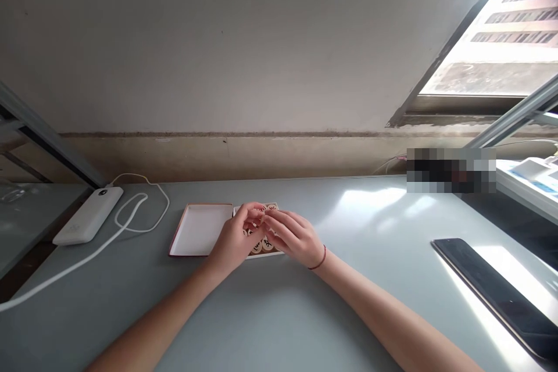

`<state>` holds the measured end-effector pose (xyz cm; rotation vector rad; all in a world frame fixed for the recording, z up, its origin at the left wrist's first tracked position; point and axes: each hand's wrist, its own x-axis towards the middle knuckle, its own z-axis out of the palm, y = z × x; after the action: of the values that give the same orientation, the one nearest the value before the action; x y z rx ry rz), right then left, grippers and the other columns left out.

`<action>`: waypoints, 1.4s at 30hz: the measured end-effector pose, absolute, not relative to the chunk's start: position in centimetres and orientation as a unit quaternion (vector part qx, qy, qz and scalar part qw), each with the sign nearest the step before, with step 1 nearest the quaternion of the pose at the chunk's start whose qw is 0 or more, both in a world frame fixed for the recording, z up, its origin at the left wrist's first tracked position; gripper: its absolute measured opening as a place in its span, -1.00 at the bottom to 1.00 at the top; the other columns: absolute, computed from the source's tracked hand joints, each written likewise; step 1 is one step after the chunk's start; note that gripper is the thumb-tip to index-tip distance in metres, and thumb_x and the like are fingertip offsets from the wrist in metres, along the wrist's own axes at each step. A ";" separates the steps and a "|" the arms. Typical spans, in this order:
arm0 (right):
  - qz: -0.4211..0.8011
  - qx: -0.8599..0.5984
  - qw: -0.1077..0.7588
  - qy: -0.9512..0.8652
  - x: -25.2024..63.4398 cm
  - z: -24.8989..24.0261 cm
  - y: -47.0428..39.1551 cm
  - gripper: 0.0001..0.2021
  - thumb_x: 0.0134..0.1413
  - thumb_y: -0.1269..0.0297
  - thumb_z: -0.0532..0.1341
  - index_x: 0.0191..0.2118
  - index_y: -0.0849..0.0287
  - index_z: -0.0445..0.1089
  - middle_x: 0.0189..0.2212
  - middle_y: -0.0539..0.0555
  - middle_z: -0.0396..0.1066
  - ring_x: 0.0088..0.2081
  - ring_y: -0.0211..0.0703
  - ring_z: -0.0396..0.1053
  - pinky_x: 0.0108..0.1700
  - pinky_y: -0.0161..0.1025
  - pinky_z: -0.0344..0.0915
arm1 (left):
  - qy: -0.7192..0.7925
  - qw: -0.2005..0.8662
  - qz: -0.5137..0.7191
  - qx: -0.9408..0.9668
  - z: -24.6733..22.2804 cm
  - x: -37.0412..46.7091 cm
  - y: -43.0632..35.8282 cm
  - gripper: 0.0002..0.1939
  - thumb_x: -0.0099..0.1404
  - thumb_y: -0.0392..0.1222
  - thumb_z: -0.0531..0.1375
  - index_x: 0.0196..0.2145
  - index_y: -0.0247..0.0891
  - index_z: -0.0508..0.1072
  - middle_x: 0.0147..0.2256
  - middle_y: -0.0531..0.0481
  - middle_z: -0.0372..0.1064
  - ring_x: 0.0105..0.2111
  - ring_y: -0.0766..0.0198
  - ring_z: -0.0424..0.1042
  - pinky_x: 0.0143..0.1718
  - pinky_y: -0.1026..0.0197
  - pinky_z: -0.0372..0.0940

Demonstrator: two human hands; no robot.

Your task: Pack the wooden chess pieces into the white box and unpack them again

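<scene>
My left hand [235, 239] and my right hand [297, 238] meet above a shallow box [267, 254] in the middle of the desk. In the box lie several round, pale Chinese chess pieces [267, 243] with dark characters. The fingertips of both hands are pinched together over the pieces, and whatever is between them is hidden. A dark red cord circles my right wrist. Just left of the box, beside my left hand, rests an open lid or tray [203, 229] with a white inside and a reddish edge.
A white power bank [89, 216] with a looped white cable [91, 256] occupies the desk's left side. On the right lies a dark phone [492, 296] in patches of sunlight. The wall [239, 157] bounds the desk [279, 319] at the back, with metal frame posts at both sides.
</scene>
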<state>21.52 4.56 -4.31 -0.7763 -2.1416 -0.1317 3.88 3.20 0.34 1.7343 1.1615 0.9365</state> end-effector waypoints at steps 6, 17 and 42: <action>-0.038 -0.385 0.450 -0.805 23.5 -4.0 6.7 -0.81 0.18 0.36 0.12 -0.08 0.11 0.34 -0.11 0.15 0.47 -0.09 -0.13 0.42 -0.04 -0.16 0.37 | 0.487 0.280 0.355 0.747 0.1 3.3 3.9 -0.67 0.32 -0.06 0.09 0.02 -0.14 0.26 -0.11 -0.05 0.44 -0.11 0.19 0.43 -0.07 0.11 0.35; 0.003 -0.613 0.350 -0.709 26.5 -7.1 9.8 -0.88 0.09 0.29 0.10 -0.25 0.12 0.33 -0.32 0.13 0.45 -0.28 -0.01 0.29 -0.21 -0.13 0.22 | 0.465 0.112 0.311 0.821 -1.3 2.4 4.9 -0.81 0.34 -0.24 0.02 -0.15 -0.20 0.40 -0.16 -0.05 0.43 -0.04 0.13 0.32 0.03 0.05 0.23; 0.012 -0.593 0.363 -0.719 25.9 -7.1 11.9 -0.86 0.09 0.29 0.08 -0.22 0.10 0.30 -0.36 0.07 0.46 -0.37 -0.07 0.31 -0.28 -0.19 0.25 | 0.514 -0.006 0.260 0.817 -2.1 0.8 5.9 -0.81 0.30 -0.25 0.07 -0.30 -0.16 0.49 -0.20 -0.03 0.45 -0.12 0.10 0.32 -0.12 0.07 0.22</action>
<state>25.93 11.90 -7.09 -1.5257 -1.8512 0.0320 0.81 5.94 -2.13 2.5770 1.6213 0.8205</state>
